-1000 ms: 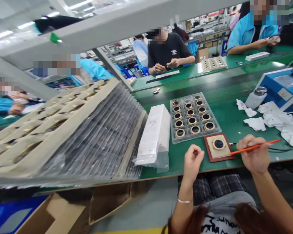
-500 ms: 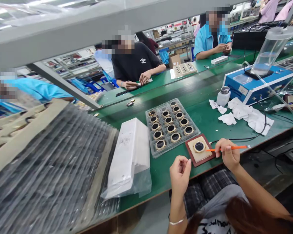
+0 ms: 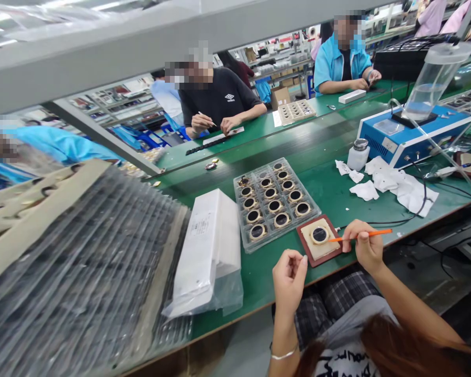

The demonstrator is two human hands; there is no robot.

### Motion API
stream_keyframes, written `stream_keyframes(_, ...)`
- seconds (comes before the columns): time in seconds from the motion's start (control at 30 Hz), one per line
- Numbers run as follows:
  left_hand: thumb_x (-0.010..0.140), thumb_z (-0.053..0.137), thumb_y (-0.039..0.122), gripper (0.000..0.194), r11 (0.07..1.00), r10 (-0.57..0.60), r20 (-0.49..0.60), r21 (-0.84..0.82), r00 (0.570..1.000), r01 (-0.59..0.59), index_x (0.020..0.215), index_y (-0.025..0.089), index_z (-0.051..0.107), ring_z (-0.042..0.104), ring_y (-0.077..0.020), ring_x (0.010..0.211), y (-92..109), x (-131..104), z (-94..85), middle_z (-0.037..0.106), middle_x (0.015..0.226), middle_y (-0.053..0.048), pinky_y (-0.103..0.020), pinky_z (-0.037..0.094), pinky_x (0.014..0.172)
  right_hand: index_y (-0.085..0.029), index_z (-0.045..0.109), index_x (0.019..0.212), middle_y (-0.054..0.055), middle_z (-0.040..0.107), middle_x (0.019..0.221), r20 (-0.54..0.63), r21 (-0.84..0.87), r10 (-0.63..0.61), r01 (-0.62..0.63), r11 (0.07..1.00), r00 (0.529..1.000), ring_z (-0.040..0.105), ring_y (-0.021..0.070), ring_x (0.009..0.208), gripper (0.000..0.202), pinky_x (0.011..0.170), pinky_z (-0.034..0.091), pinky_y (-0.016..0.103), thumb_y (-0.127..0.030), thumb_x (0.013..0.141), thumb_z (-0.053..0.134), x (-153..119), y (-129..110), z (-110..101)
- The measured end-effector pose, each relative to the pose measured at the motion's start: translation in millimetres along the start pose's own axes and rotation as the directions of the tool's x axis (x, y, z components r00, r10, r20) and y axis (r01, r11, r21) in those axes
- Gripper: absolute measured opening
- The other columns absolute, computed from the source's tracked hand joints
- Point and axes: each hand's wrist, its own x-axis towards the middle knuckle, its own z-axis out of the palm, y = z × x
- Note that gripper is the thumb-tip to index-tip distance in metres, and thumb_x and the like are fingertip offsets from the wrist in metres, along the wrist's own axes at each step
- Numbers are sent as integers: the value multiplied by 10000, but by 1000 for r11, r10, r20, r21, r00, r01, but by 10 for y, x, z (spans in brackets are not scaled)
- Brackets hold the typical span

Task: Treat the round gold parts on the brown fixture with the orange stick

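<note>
We sit at a green surface (image 3: 337, 193) with our right hand (image 3: 367, 246) closed around an orange stick (image 3: 363, 234), its fingers (image 3: 351, 230) pinching the shaft so that the tip points left toward a round gold ring with a dark centre (image 3: 320, 235). That ring lies on a cream pad set in a reddish-brown block (image 3: 319, 241) near the surface's front edge, just left of our right hand. Our left hand (image 3: 288, 277) hovers at the front edge, just beside the block, fingers curled loosely inward; we cannot tell whether they hold anything. Just behind the block sits a clear tray (image 3: 277, 201) filled with rows of similar rings. To the tray's left lies a white box in a plastic bag (image 3: 210, 251), and further left a tall stack of clear trays (image 3: 82, 272). To the right are crumpled white wipes (image 3: 400, 186), a small white bottle (image 3: 358, 154) and a blue machine (image 3: 412, 131). Other people work across the line.
</note>
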Motion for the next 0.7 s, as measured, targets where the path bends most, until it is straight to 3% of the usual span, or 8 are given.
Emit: stream_keyframes(0.7, 910, 558, 365, 281, 997, 26, -14, 68, 1000, -25, 711, 173, 505, 361, -94, 563, 54, 8, 4, 400, 631, 35, -216, 310, 532, -182, 593, 764, -8, 580, 632, -23, -17, 30, -30, 999, 999, 558, 101, 428, 336, 386, 431, 213, -393, 1008, 498, -7, 7, 9)
